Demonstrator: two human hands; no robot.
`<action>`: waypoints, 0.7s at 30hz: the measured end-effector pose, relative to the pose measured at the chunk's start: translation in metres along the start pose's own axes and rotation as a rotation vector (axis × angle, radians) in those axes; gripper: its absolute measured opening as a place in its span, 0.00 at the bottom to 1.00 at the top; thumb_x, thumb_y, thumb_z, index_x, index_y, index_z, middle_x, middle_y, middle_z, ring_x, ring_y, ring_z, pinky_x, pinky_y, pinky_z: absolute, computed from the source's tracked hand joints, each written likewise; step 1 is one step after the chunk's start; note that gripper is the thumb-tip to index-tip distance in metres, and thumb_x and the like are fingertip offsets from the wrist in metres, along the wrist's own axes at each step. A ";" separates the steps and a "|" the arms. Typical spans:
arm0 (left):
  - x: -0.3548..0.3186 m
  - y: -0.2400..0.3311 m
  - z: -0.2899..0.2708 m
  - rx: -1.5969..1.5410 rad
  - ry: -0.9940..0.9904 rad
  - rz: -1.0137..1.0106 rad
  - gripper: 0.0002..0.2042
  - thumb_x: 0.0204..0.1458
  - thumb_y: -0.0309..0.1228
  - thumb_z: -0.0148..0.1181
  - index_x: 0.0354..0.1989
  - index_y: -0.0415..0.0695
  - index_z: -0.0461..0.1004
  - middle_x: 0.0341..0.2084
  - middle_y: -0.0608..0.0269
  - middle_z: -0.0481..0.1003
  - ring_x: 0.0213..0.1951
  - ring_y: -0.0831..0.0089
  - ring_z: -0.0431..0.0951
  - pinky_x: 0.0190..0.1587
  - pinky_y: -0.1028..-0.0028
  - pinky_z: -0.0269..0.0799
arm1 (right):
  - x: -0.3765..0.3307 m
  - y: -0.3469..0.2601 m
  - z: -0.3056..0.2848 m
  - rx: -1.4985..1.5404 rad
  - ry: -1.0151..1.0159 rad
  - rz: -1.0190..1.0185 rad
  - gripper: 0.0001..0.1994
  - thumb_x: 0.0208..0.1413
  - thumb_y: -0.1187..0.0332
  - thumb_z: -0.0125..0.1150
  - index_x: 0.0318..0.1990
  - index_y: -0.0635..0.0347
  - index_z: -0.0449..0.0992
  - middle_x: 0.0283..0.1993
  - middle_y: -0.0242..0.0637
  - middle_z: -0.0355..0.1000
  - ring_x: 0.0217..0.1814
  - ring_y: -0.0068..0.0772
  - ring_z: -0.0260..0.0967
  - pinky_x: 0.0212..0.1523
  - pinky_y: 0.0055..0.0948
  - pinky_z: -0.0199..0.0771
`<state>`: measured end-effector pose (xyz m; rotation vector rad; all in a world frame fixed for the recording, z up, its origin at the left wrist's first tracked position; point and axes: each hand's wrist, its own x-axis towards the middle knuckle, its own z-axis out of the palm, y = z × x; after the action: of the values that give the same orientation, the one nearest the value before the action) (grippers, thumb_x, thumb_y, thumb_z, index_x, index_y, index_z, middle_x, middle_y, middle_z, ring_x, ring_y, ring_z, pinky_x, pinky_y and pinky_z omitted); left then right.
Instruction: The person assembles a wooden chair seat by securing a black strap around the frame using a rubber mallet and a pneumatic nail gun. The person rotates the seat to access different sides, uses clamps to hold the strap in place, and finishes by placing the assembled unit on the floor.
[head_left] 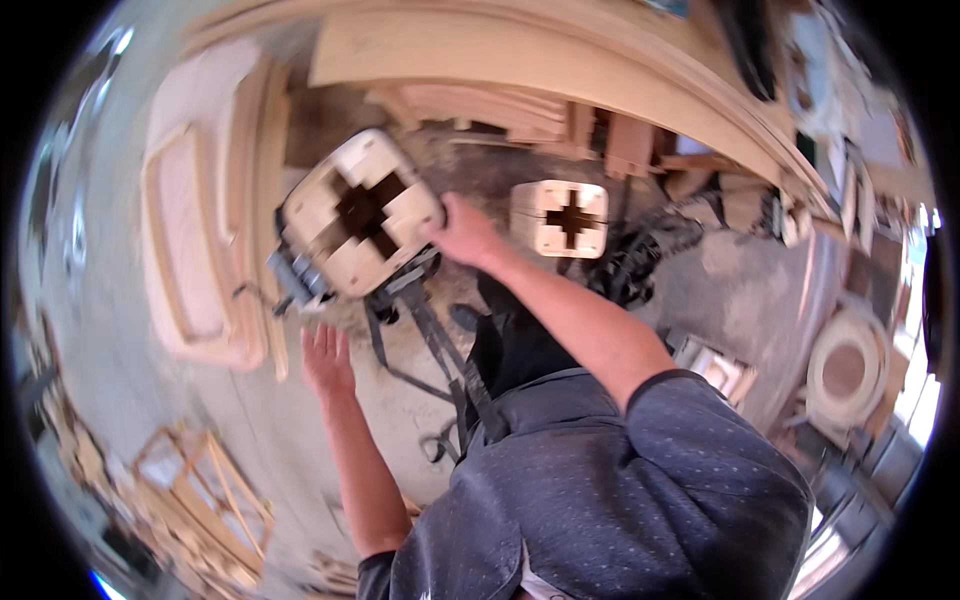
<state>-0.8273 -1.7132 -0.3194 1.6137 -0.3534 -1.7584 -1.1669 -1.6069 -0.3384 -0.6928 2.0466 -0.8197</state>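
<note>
A pale wooden block (320, 215) with rounded corners and a cross-shaped opening in its top is in front of me, slightly left. My right hand (462, 232) grips its right edge. Below and left of it, my left hand (328, 362) is held apart from the block, fingers stretched out and holding nothing. A grey-blue metal device (298, 278), its kind unclear, sits against the block's lower left side. Dark straps (432, 325) run from under the block toward my waist.
A second, similar wooden block (572, 240) stands to the right beside a dark tangled heap (640, 262). Long curved boards (480, 50) span the far side. Shaped wooden panels (200, 200) lie at left, with a thin wooden frame (235, 490) lower down. A round piece (845, 370) is at right.
</note>
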 end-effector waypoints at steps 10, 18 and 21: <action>-0.112 0.103 0.015 -0.023 -0.179 0.437 0.21 0.68 0.35 0.56 0.66 0.37 0.68 0.59 0.47 0.75 0.61 0.58 0.75 0.64 0.56 0.69 | 0.008 0.031 -0.023 -0.220 -0.155 0.030 0.47 0.59 0.44 0.65 0.73 0.75 0.58 0.70 0.64 0.65 0.72 0.57 0.66 0.72 0.41 0.65; -0.280 0.233 0.020 0.838 -0.364 1.368 0.28 0.67 0.39 0.58 0.70 0.35 0.65 0.61 0.45 0.74 0.64 0.55 0.74 0.68 0.53 0.66 | 0.026 -0.098 -0.069 0.211 -0.321 -0.273 0.26 0.67 0.70 0.62 0.70 0.67 0.65 0.59 0.42 0.75 0.58 0.29 0.73 0.59 0.28 0.74; -0.359 0.254 0.000 1.223 -0.436 1.593 0.28 0.67 0.40 0.58 0.70 0.35 0.65 0.61 0.45 0.74 0.64 0.56 0.74 0.68 0.53 0.66 | -0.035 -0.240 -0.091 0.266 -0.496 -0.732 0.22 0.67 0.74 0.59 0.67 0.64 0.69 0.57 0.35 0.76 0.57 0.24 0.72 0.58 0.26 0.73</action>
<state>-0.7602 -1.6579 0.1117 0.7732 -2.3898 -0.4236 -1.1806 -1.7070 -0.1001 -1.3636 1.1984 -1.1520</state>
